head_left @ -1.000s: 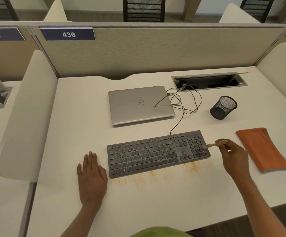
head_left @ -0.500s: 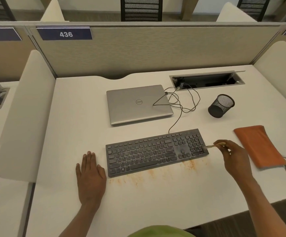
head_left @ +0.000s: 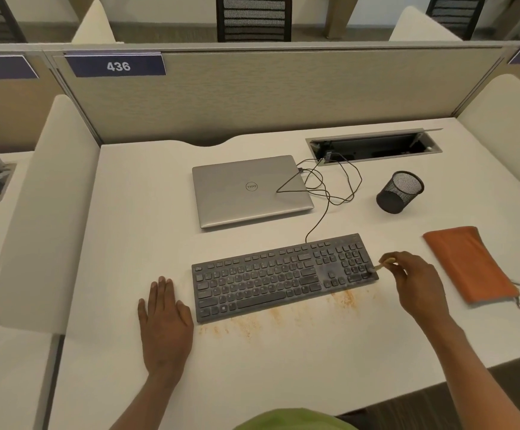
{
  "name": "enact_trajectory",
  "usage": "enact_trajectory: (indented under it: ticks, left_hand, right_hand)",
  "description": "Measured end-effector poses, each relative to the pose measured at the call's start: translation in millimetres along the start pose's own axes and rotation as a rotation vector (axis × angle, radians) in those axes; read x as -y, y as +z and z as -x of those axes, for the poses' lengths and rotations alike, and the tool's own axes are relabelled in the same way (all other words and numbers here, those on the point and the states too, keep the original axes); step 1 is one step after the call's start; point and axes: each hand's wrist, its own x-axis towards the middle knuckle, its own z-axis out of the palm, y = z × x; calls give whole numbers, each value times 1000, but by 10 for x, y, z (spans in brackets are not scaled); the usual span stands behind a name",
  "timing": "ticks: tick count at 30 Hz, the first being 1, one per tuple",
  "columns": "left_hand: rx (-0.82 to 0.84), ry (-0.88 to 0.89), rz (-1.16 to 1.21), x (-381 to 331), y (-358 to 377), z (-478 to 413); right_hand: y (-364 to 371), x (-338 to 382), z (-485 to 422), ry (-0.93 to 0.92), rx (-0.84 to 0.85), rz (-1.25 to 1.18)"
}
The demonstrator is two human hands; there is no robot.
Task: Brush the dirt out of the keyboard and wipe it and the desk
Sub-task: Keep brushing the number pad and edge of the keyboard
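A dusty black keyboard (head_left: 283, 276) lies on the white desk (head_left: 147, 218). Orange-brown dirt (head_left: 283, 315) is scattered on the desk along the keyboard's near edge. My right hand (head_left: 417, 283) pinches a small wooden-handled brush (head_left: 380, 267), whose tip touches the keyboard's right end by the number pad. My left hand (head_left: 164, 321) rests flat on the desk just left of the keyboard, fingers straight. An orange cloth (head_left: 470, 263) lies to the right of my right hand.
A shut silver laptop (head_left: 249, 189) sits behind the keyboard, with tangled black cables (head_left: 327, 184) running to an open cable box (head_left: 373, 147). A black mesh pen cup (head_left: 400, 192) stands at the back right. Partition panels enclose the desk.
My right hand with the brush has stayed at the keyboard's right end, shifting only slightly. My left hand has not moved. The view has drifted a little.
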Motion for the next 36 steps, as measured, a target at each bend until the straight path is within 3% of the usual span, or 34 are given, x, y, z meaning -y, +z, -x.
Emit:
enact_trajectory:
  ticks: [5, 8, 12, 20, 28, 36]
  left_hand:
    - [-5, 7, 4, -7, -17, 8]
    - [-2, 9, 4, -8, -15, 7]
    - [1, 4, 2, 3, -1, 1]
    - [-1, 9, -2, -7, -18, -4]
    - [-8, 9, -6, -11, -15, -3]
    - [6, -2, -13, -7, -15, -3]
  right_hand:
    - [124, 217, 15, -125, 144, -1]
    - [69, 260, 45, -95, 109, -82]
    - [-17, 163, 26, -58, 42, 17]
    - [136, 246, 137, -74, 162, -96]
    - [68, 299, 76, 33, 40, -230]
    - [94, 248, 233, 68, 118, -168]
